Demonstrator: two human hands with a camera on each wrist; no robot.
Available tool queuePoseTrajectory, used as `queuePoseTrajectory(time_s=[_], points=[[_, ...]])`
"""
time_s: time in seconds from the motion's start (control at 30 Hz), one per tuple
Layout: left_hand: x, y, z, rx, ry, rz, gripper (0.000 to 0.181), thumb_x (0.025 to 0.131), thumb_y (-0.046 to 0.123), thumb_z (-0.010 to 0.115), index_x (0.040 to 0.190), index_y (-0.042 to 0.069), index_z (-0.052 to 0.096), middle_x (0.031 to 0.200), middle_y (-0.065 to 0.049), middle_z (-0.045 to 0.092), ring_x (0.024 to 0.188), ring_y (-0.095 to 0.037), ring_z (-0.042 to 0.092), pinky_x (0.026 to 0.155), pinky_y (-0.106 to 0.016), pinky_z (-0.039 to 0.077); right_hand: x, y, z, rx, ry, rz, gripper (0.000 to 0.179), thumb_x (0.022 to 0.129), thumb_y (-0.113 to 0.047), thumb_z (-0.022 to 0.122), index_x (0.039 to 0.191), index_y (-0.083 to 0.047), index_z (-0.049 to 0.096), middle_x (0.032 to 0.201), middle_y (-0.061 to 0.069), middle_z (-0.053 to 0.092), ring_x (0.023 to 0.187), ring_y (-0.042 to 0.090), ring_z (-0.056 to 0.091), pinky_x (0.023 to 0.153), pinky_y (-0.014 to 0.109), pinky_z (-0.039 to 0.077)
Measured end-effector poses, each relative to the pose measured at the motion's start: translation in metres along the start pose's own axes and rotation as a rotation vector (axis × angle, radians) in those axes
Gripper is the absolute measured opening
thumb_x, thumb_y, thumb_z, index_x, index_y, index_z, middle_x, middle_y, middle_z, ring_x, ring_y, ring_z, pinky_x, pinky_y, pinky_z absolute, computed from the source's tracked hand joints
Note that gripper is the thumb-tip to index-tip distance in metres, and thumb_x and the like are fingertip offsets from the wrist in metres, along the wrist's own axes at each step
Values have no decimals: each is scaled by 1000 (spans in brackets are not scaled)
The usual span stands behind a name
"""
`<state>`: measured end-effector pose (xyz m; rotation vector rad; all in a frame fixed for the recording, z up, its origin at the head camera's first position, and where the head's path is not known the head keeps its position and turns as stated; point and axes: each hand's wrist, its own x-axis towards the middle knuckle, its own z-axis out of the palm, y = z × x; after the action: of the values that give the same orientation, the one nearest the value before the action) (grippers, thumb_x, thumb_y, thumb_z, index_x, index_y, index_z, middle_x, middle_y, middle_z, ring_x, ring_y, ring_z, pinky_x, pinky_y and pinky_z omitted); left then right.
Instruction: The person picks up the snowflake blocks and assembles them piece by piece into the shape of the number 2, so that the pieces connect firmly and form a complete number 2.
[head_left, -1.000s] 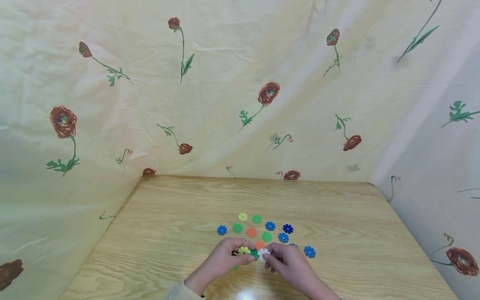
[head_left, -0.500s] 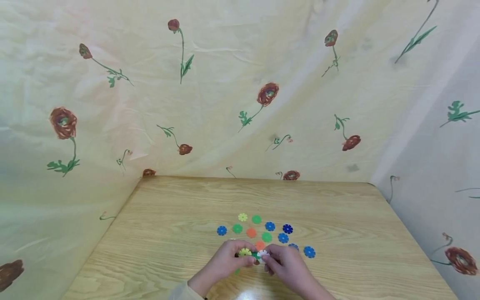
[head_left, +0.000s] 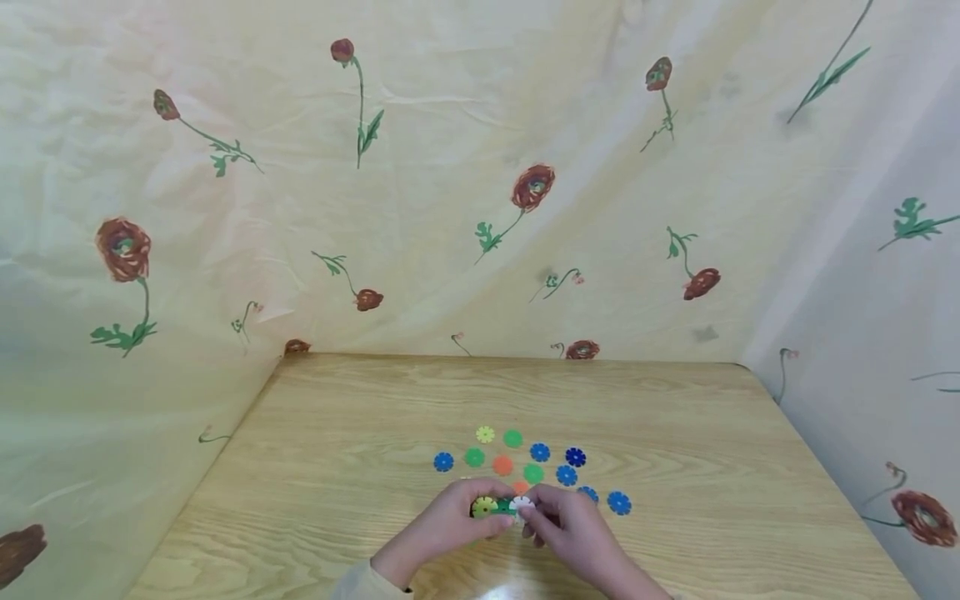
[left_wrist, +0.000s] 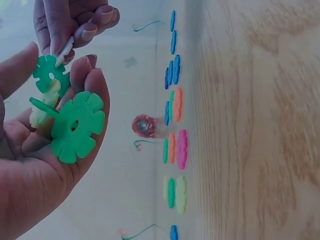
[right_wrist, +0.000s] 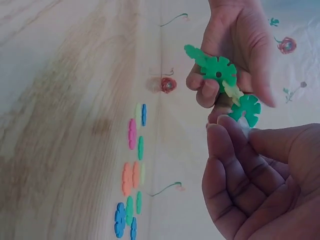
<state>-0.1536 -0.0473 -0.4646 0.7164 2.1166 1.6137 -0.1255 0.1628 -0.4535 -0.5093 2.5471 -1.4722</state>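
Below the middle of the head view, my left hand (head_left: 450, 521) holds a short chain of plastic snowflake discs. Slotted together in it are a large green disc (left_wrist: 82, 127), a yellow disc (head_left: 483, 507) and another green disc (left_wrist: 45, 72); a further green piece (right_wrist: 195, 54) sticks out at the chain's far end. Between thumb and fingertips my right hand (head_left: 581, 529) pinches a white disc (head_left: 522, 503). That white disc meets the edge of the end green disc; my fingers hide how deep it sits in the slot.
Loose discs lie flat on the wooden table (head_left: 337, 433) beyond my hands: blue (head_left: 443, 462), green (head_left: 474, 457), orange (head_left: 502, 465), yellow (head_left: 485, 434) and dark blue (head_left: 576, 457). A pink disc (left_wrist: 183, 149) shows in the wrist views. Flowered cloth (head_left: 427, 167) hangs around the table.
Both hands have shifted slightly, staying together. The white disc has moved a little to the left against the green disc, and the chain has turned slightly. The loose discs lie as before.
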Motion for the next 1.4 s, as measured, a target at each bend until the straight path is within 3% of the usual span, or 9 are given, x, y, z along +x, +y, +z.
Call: queuePoseTrajectory(time_s=[0.2,0.4,0.5,0.6,0.73,0.87,1.0,1.17,1.4], points=[[-1,-2,-1,-38,54,-50,22,93,22,69,113,12,67,109,1,64,75,-17,64,65,-27,54,-1,5,-6,-75,23,8,14,97,-23,62,97,-10,68,74,-4,65,61,10,61,53,27,52],[-2,-6,-8,-176,49,-48,19,98,19,61,110,4,63,97,-8,70,74,-18,61,68,-29,56,-3,19,-25,-306,146,114,7,90,-14,70,96,-11,70,78,-6,65,61,7,56,54,23,48],[-3,-7,-9,-205,47,-55,18,98,17,61,109,3,62,96,-9,71,73,-19,61,67,-28,55,-2,29,-38,-443,205,176,10,85,-11,75,94,-13,71,82,-6,65,66,7,55,59,26,48],[-4,-9,-10,-215,41,-52,19,98,17,61,109,2,61,96,-10,71,72,-19,61,67,-27,54,-4,42,-50,-570,237,185,15,81,-11,78,94,-11,71,87,0,65,72,14,59,63,34,51],[-5,-11,-10,-250,13,-36,23,99,20,60,110,0,59,98,-13,70,70,-17,60,67,-27,54,-9,57,-64,-680,217,221,25,77,-11,80,99,-7,69,92,8,64,79,24,63,66,43,53],[-5,-12,-11,-283,-1,-18,27,99,21,60,112,-2,57,105,-20,67,69,-15,60,67,-25,53,-10,68,-71,-716,159,278,31,76,-12,82,102,-5,67,90,9,62,77,24,62,65,43,53],[-6,-12,-11,-315,-8,-11,30,98,22,60,114,-3,56,109,-26,64,70,-14,60,67,-24,53,-10,74,-73,-735,138,298,26,76,-11,82,95,-6,64,84,6,59,73,21,59,63,40,51],[-6,-13,-11,-345,-18,-11,33,99,22,59,119,-4,54,105,-19,66,71,-15,60,67,-24,53,-10,77,-74,-749,133,302,25,77,-10,82,88,-5,59,78,4,54,68,18,55,59,37,48],[-7,-11,-10,-407,-9,-30,49,99,20,59,142,4,43,105,-20,68,69,-15,60,67,-25,53,-11,76,-75,-665,135,339,29,77,-9,81,87,-7,54,77,3,58,68,17,55,60,36,47]])
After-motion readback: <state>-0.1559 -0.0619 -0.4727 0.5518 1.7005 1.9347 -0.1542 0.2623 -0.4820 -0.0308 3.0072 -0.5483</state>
